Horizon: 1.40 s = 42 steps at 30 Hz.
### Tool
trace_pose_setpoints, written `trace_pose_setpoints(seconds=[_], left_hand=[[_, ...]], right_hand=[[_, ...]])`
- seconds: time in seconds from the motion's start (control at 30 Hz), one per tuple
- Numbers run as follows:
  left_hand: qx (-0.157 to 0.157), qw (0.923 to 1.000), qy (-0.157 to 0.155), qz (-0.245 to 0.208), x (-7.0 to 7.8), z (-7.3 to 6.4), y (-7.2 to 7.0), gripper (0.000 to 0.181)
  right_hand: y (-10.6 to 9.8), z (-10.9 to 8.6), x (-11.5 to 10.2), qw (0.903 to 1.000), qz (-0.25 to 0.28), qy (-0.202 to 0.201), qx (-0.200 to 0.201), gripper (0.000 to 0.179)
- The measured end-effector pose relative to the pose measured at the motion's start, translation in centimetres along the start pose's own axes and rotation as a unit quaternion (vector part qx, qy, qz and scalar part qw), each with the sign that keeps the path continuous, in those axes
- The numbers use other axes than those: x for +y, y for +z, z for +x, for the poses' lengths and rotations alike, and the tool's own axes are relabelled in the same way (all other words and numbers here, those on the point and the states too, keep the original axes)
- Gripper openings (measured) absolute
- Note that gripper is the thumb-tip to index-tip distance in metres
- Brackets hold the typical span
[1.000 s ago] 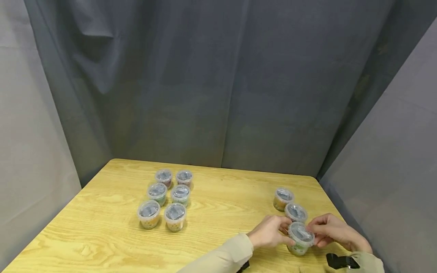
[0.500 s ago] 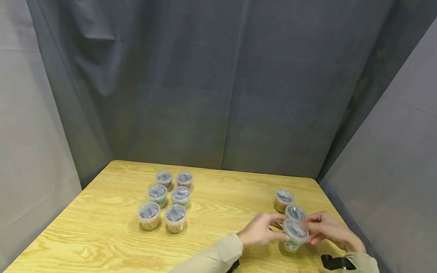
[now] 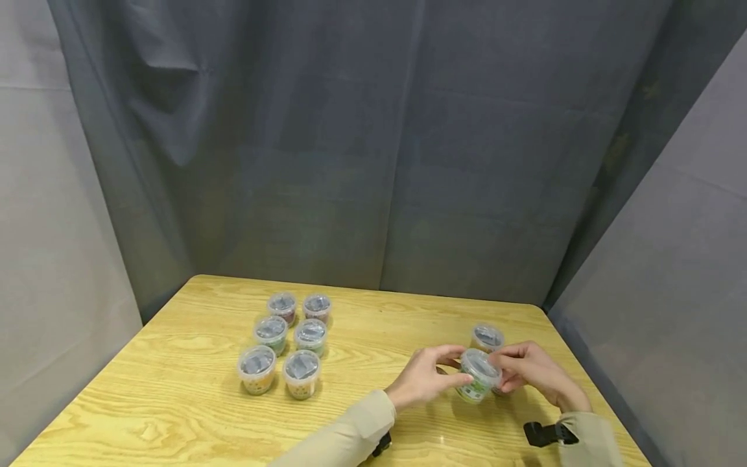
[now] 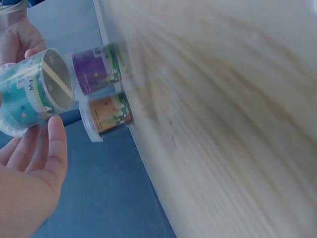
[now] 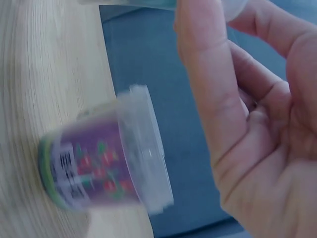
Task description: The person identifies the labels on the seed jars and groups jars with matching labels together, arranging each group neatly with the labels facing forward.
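Between my two hands is a clear-lidded plastic cup with a green label [image 3: 477,376], tilted and raised off the table. My left hand [image 3: 425,377] grips its left side with thumb and fingers. From the other side, my right hand [image 3: 537,373] pinches the cup near its lid rim. In the left wrist view, the green cup's base [image 4: 58,82] shows a pale strip across it. Beyond it stand a purple-labelled cup [image 4: 93,70] and an orange-labelled cup [image 4: 110,114]. In the head view the held cup and right hand largely hide the purple one.
On the left of the wooden table [image 3: 373,415] several similar lidded cups stand in two columns, among them a front yellow-labelled cup [image 3: 301,375] and a middle green cup [image 3: 271,333]. A dark curtain [image 3: 350,162] hangs behind, with a grey panel [image 3: 671,272] on the right.
Both hands have moved left and away from the person with the green cup, lifting and tilting it. It now hides most of the purple cup. The left-hand group of cups stands unchanged.
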<state>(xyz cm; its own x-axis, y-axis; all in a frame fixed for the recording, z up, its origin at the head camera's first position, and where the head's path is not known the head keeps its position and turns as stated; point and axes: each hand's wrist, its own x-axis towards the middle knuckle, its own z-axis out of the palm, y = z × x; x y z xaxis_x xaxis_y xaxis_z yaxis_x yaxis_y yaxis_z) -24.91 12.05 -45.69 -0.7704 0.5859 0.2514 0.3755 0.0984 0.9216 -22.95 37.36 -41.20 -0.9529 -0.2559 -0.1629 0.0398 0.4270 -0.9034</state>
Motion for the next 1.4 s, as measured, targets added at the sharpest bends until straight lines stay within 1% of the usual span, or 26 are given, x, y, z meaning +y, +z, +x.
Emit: trace_pose_setpoints(seconds=[0.1,0.23,0.33,0.43,0.57,0.67,0.8,0.97,1.03,1.1,1.23,1.33,1.4], left_hand=[[0.011,0.9999,-0.002,-0.009,-0.2,-0.1,-0.4,0.048],[0.027,0.9996,-0.002,-0.008,-0.3,-0.1,-1.1,0.051],[0.04,0.9992,0.002,-0.006,-0.5,0.0,-1.7,0.052],[0.047,0.9988,0.006,-0.01,-0.6,-0.1,-2.3,0.054],[0.055,0.9985,0.003,-0.008,-0.9,-0.4,-3.0,0.06],[0.067,0.9977,0.001,0.001,-1.1,-0.6,-3.5,0.063],[0.086,0.9962,-0.005,0.012,-1.3,-0.7,-4.1,0.062],[0.091,0.9958,-0.01,-0.001,-1.5,-0.8,-4.9,0.059],[0.094,0.9955,-0.008,-0.006,-1.6,-0.9,-5.2,0.058],[0.099,0.995,0.0,-0.007,-1.8,-0.8,-5.6,0.057],[0.128,0.9917,0.007,0.002,-2.2,-0.8,-6.1,0.055],[0.154,0.988,-0.002,-0.006,-2.4,-0.9,-6.3,0.057],[0.168,0.9857,-0.007,-0.014,-2.5,-1.0,-6.5,0.058]], right_hand=[[0.8,0.6,-0.3,0.9997,0.001,0.002,0.026,0.045],[1.9,1.5,-1.1,0.9975,-0.008,0.007,0.07,0.044],[2.7,2.2,-1.7,0.9949,-0.01,0.004,0.1,0.044],[3.4,2.8,-2.2,0.9924,-0.005,-0.006,0.122,0.04],[4.3,3.6,-2.9,0.9896,0.019,-0.014,0.142,0.035],[4.9,4.1,-3.3,0.987,0.042,-0.018,0.154,0.037],[5.5,4.8,-3.8,0.9843,0.064,-0.022,0.163,0.037],[6.1,5.5,-4.7,0.9837,0.075,-0.025,0.161,0.037],[6.3,5.7,-5.0,0.9851,0.067,-0.025,0.156,0.038],[6.6,6.0,-5.3,0.9859,0.058,-0.027,0.155,0.038],[7.4,6.5,-5.6,0.9877,0.044,-0.052,0.141,0.047],[8.2,6.8,-5.8,0.9882,0.047,-0.077,0.124,0.056],[8.7,7.0,-5.8,0.9884,0.028,-0.091,0.118,0.062]])
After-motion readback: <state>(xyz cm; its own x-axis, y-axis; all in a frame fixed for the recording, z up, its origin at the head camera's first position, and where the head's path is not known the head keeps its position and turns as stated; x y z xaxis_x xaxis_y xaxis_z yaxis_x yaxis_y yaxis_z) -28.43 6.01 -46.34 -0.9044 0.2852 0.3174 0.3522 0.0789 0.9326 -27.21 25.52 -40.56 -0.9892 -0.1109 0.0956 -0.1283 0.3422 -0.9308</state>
